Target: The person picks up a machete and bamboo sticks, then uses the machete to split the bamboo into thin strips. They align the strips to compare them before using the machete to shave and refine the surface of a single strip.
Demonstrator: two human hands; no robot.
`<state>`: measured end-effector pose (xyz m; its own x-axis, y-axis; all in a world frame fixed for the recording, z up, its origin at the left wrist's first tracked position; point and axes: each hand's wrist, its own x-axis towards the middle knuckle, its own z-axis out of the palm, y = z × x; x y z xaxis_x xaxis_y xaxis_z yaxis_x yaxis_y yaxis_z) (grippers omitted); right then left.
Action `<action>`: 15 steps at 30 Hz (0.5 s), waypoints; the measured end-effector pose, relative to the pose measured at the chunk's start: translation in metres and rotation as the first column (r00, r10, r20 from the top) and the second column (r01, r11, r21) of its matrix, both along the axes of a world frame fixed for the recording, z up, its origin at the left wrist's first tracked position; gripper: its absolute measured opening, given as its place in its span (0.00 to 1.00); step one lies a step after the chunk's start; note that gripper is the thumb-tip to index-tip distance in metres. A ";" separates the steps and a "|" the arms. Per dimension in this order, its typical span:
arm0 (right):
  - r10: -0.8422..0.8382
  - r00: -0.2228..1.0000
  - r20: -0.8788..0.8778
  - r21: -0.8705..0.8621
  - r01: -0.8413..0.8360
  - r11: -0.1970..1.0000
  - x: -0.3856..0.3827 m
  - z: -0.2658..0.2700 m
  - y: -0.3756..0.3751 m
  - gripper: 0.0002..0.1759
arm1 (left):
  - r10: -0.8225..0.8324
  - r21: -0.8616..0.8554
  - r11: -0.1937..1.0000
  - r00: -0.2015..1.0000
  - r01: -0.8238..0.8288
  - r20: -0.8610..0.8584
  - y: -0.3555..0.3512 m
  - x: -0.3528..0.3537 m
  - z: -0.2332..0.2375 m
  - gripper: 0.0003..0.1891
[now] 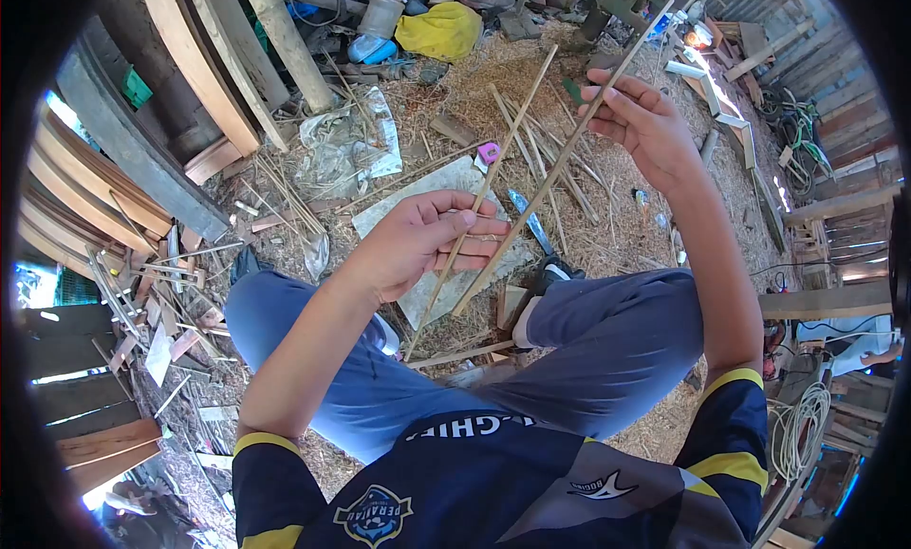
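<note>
Between the thumb and fingers of my left hand [429, 238], a thin wooden stick [519, 122] is pinched, slanting up to the right. My right hand [643, 124] grips a longer, darker wooden stick [543, 190] near its upper part, thumb against it. That stick's lower end passes across the left fingertips, so the two lie side by side at a slight angle. Below the hands is a flat pale board [380, 219] on the ground. A pink object [489, 153] sits at its upper edge, and a knife-like blue-grey blade [531, 223] lies near its right side.
Several loose sticks [579, 193] lie on the shavings-covered ground ahead. Curved timber pieces [195, 70] lean at the left, by crumpled clear plastic [332, 146]. A yellow bag [438, 32] is at the back. Coiled cable [800, 430] hangs at the right. My legs [607, 335] are bent around the work spot.
</note>
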<state>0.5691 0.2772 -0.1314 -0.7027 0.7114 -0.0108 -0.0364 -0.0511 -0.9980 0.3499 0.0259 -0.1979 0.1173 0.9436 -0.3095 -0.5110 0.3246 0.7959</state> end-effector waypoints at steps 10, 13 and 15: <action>0.031 0.999 -0.030 -0.173 -0.035 0.984 0.010 -0.010 -0.005 0.17 | -0.001 0.032 0.999 0.998 0.003 -0.064 -0.007 0.007 -0.002 0.15; 0.033 0.998 -0.046 -0.203 -0.042 0.978 0.009 -0.013 -0.006 0.16 | 0.001 0.015 1.000 0.997 0.001 -0.083 -0.008 0.005 -0.005 0.15; 0.023 0.999 -0.044 -0.211 -0.032 0.977 0.006 -0.013 -0.008 0.16 | 0.014 0.006 1.000 0.996 -0.014 -0.091 -0.008 0.006 -0.004 0.16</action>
<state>0.5753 0.2687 -0.1442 -0.7247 0.6768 -0.1295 -0.0730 -0.2624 -0.9622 0.3557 0.0177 -0.2023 0.0756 0.9465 -0.3136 -0.4406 0.3138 0.8411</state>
